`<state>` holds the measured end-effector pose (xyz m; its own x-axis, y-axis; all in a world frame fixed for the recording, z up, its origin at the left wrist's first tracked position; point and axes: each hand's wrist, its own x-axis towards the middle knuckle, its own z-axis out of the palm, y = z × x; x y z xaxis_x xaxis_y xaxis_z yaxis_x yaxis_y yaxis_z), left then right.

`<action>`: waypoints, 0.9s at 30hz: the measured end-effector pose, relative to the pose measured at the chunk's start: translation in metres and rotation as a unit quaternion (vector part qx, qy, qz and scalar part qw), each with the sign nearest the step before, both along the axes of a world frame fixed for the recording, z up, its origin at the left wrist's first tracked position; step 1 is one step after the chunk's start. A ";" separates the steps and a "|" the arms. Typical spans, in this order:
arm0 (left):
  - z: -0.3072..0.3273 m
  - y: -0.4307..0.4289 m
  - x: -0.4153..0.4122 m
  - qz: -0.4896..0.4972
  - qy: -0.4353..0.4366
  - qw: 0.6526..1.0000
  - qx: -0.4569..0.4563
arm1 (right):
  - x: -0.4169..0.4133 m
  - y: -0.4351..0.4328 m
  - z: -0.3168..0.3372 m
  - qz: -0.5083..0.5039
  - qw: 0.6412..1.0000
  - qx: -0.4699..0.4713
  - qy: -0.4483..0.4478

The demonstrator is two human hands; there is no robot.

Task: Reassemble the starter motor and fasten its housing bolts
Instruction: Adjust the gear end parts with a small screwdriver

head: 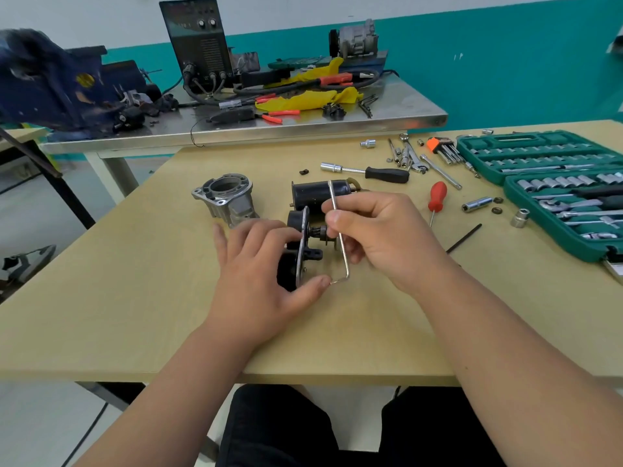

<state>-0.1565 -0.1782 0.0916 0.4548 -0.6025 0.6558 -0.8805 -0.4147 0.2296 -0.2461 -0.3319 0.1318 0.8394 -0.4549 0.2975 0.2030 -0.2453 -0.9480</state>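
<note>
a pale wooden worktop [135,315] filled the view, with a steel bench and a teal wall behind it. nearest, the left hand [259,274] had its fingers closed around the black motor subassembly with its metal plate [302,247], steadying it on the surface. the right hand [377,237] pinched a long silver hex key [340,237], whose short bent end lay by the left thumb. to do this step well, the key probably needed seating squarely in the bolt head before turning, with the plate kept from twisting. just behind lay the black motor body [320,193], and to its left the aluminium housing [226,197], apart and not yet fitted. farther right, a red screwdriver [437,200], a socket driver [367,170] and the green socket set [553,183] crowded that side but left the hands room.
</note>
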 end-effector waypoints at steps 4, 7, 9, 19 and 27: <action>0.000 0.001 0.001 -0.131 -0.062 0.989 -0.016 | 0.008 0.007 -0.001 -0.015 0.999 -0.003 -0.028; -0.003 0.000 0.002 -0.156 -0.049 0.986 -0.019 | 0.011 0.008 -0.003 -0.053 0.997 -0.010 -0.047; -0.005 -0.003 0.004 -0.152 -0.058 0.986 -0.030 | 0.011 0.009 -0.005 -0.057 0.997 -0.003 -0.042; -0.006 -0.003 0.004 -0.114 0.069 0.986 -0.100 | -0.001 0.004 -0.018 0.105 0.981 -0.075 0.144; -0.007 -0.003 0.009 -0.070 0.083 0.990 -0.094 | 0.005 0.012 -0.027 0.040 0.987 -0.097 0.124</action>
<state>-0.1480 -0.1811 0.0845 0.4858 -0.5416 0.6861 -0.8703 -0.2264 0.4375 -0.2408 -0.3197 0.1049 0.9279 -0.3396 0.1540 -0.0032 -0.4201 -0.9075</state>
